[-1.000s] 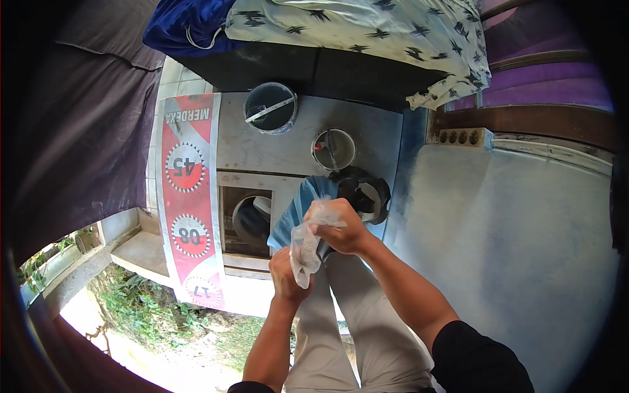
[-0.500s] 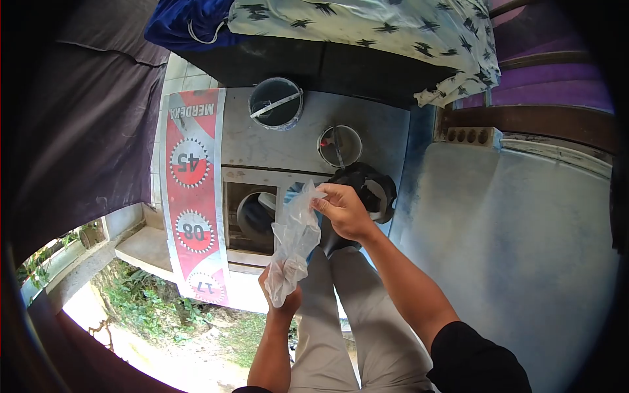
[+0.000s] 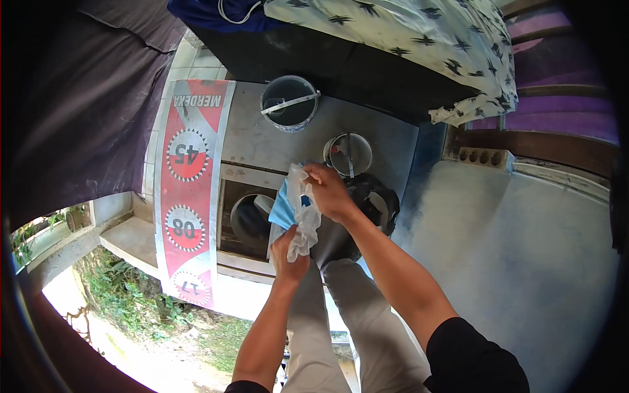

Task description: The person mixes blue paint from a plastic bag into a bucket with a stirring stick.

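Note:
A crumpled, translucent plastic bag [image 3: 306, 226] is stretched between my two hands above the ledge. My left hand [image 3: 289, 254] is closed around its lower end, fingers wrapped in the thin plastic. My right hand [image 3: 329, 192] pinches the upper end. A light blue packet [image 3: 282, 211] with a pale edge shows along the bag's left side, right at my left fingertips. Part of it is hidden by the plastic. A small darker blue patch shows near my right fingers.
Two buckets, one larger [image 3: 289, 121] and one smaller [image 3: 362, 154], stand on the grey ledge [image 3: 242, 141]. A black bag [image 3: 388, 203] sits right of my hands. A dark round container [image 3: 244, 216] stands in the recess at left, beside a red banner [image 3: 187, 190].
The plastic bag is bunched shorter, and more of the blue packet shows. My left hand has moved up, my right hand slightly up and left. The camera view has shifted a little.

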The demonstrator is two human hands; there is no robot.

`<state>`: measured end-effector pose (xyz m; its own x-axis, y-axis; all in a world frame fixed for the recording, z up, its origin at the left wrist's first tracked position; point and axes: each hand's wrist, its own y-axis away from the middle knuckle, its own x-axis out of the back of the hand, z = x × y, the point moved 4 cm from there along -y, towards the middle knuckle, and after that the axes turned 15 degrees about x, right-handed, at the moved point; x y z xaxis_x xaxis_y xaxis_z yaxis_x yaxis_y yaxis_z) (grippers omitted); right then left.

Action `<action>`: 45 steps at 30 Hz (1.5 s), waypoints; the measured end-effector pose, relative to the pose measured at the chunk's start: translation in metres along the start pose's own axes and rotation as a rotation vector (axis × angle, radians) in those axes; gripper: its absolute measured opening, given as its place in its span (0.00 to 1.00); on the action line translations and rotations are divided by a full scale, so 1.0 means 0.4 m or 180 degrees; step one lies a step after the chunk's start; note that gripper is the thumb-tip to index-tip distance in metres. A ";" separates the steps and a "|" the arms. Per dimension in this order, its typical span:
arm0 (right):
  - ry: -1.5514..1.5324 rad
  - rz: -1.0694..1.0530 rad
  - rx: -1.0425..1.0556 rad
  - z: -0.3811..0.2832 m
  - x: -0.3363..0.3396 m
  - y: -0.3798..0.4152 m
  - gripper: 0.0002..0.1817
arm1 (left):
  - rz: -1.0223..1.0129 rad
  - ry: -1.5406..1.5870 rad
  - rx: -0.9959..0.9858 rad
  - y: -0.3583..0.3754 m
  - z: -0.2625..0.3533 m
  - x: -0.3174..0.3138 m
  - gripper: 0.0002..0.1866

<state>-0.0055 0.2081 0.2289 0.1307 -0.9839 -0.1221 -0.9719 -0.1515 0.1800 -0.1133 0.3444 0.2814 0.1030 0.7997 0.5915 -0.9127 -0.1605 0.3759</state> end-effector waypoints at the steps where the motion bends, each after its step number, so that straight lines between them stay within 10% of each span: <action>1: 0.0011 -0.0025 -0.0006 0.027 0.006 -0.010 0.09 | 0.0016 0.0016 0.0017 -0.016 -0.008 -0.014 0.08; 27: 0.1272 -0.0287 -0.0822 0.094 0.046 0.039 0.34 | -0.0009 0.0232 0.0686 -0.144 -0.158 -0.126 0.08; 31: 0.1097 -0.0549 -0.0661 0.099 0.051 0.044 0.21 | -0.0064 0.0344 0.0618 -0.146 -0.170 -0.135 0.08; 43: 0.1003 -0.0076 -0.0375 0.069 0.044 0.077 0.22 | -0.1297 0.0860 0.0638 -0.197 -0.185 -0.098 0.20; 45: 0.1006 -0.0199 -0.0372 0.078 0.041 0.077 0.22 | -0.1148 0.1877 0.1562 -0.231 -0.181 -0.063 0.24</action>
<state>-0.0394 0.1905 0.2018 0.2613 -0.9504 0.1688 -0.9335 -0.2043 0.2945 -0.0601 0.3809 0.1802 0.0072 0.9991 -0.0418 -0.5744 0.0384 0.8176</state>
